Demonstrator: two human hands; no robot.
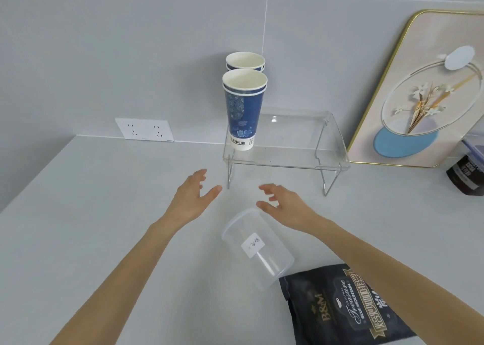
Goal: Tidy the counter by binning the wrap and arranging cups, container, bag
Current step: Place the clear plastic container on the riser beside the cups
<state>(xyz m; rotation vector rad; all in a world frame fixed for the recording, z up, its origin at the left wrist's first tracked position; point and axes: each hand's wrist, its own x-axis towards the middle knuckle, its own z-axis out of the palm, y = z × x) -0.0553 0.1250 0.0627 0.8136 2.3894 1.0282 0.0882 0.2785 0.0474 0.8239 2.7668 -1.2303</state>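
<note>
Two stacks of blue paper cups stand at the left end of a clear acrylic shelf [288, 159]: a front stack [244, 109] and a back stack [245, 61] behind it. A clear plastic container [258, 248] with a white label lies on its side on the counter. A black coffee bag [343, 308] lies flat at the near right, partly under my right forearm. My left hand [192, 197] and my right hand [285, 204] hover open just beyond the container, below the shelf's front edge, holding nothing. No wrap is in view.
A gold-framed picture [424, 91] leans on the tiled wall at the right. A dark jar [467, 177] stands at the far right edge. A white wall socket [144, 129] sits where the wall meets the grey counter [91, 214].
</note>
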